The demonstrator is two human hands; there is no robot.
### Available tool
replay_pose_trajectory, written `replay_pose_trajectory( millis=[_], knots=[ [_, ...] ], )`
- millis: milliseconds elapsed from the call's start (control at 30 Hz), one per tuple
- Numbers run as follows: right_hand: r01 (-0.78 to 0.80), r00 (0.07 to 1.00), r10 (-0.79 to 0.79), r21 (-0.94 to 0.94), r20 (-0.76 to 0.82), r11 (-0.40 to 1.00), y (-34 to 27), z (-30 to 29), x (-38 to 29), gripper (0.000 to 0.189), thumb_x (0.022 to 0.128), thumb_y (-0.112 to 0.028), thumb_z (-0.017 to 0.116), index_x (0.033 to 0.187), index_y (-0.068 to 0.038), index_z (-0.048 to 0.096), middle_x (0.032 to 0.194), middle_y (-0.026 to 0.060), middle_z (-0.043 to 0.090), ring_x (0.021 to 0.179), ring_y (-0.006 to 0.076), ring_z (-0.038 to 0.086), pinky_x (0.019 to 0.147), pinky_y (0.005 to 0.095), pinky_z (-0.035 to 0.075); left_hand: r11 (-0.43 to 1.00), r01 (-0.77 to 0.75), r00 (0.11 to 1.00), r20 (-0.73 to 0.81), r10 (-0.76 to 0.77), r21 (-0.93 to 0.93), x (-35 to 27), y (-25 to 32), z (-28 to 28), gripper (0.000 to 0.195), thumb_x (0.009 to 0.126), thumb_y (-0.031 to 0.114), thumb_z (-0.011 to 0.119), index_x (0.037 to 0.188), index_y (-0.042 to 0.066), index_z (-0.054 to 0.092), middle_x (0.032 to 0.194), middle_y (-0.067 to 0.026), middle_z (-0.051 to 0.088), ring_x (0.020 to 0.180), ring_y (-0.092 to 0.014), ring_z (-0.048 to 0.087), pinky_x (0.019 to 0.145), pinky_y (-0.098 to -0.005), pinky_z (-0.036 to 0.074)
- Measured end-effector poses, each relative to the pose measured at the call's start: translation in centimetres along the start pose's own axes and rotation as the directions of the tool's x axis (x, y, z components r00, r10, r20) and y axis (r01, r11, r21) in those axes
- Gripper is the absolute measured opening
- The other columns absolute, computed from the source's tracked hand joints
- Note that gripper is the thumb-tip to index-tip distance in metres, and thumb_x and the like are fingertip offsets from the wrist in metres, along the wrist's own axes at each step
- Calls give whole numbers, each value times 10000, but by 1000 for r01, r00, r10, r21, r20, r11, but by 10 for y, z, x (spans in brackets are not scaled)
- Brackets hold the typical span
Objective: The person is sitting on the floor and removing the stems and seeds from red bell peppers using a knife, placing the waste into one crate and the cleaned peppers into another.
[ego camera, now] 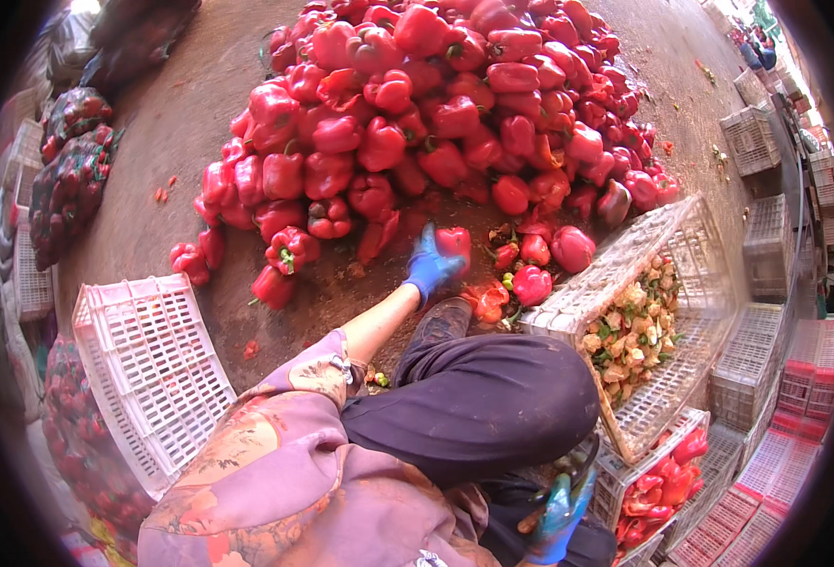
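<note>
A large heap of red bell peppers (388, 135) lies on the ground ahead of me. My left hand (431, 264), in a blue glove, is at the near edge of the heap with its fingers around the side of a red bell pepper (454, 248). Low at the right, beside my knee, my right hand (558, 521) wears a wet blue glove and holds a slim tool with a brownish handle (530, 523), perhaps a knife; its blade cannot be made out. Several loose and broken peppers (486, 300) lie near my shoe.
A tilted plastic crate (565, 312) holds pepper cores (633, 340). Below it, another crate (604, 475) contains red pepper pieces (661, 489). At the left stand a white crate (154, 354) and mesh sacks of peppers (69, 191). Stacked crates (750, 347) line the right; people (760, 49) are far off.
</note>
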State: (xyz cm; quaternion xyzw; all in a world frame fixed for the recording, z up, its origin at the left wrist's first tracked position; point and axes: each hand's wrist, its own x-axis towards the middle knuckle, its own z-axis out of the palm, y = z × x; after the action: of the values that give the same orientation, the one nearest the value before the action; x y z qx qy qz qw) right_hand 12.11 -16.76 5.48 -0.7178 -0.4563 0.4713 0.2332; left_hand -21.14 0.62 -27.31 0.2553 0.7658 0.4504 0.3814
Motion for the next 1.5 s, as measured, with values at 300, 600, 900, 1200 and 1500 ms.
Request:
replay_pose_trajectory(
  millis=[300,600,900,1200,1500],
  knots=[
    [-35,998,33,-26,-56,999,14,34,-7,449,1007,-146,493,1433,-27,416,1100,68,612,728,72,539,594,216,453,839,123,982,57,-180,530,-8,65,33,1066,616,344,823,1519,263,261,1488,-266,299,1272,-526,421,981,-539,464],
    [20,1000,-18,141,-13,990,-13,46,30,312,989,-132,495,1270,-2,533,976,48,629,770,89,569,653,227,460,526,572,729,684,25,-630,-23,107,-45,653,827,220,744,1404,173,443,1308,-86,550,1090,-278,608,765,-484,567],
    [709,705,-707,-92,64,699,-62,125,156,205,930,-127,547,1064,-24,663,882,138,702,766,257,680,714,342,532,334,756,499,826,262,-563,-56,172,-48,587,878,219,683,1402,111,442,1333,-145,542,1156,-311,582,933,-538,512],
    [774,572,-752,-520,328,361,-65,136,178,221,854,-224,603,1033,-94,619,820,139,654,703,346,655,598,450,514,544,457,695,664,275,-704,-74,204,-45,516,912,241,659,1365,80,472,1282,-102,576,1154,-260,588,1008,-429,480],
    [804,521,-731,-541,440,248,-76,119,176,245,841,-246,611,1049,-117,619,835,142,652,705,334,661,592,452,518,512,585,489,777,396,-629,-64,210,-51,565,875,243,664,1360,57,441,1310,-149,540,1225,-280,550,1059,-429,443]
  ],
)
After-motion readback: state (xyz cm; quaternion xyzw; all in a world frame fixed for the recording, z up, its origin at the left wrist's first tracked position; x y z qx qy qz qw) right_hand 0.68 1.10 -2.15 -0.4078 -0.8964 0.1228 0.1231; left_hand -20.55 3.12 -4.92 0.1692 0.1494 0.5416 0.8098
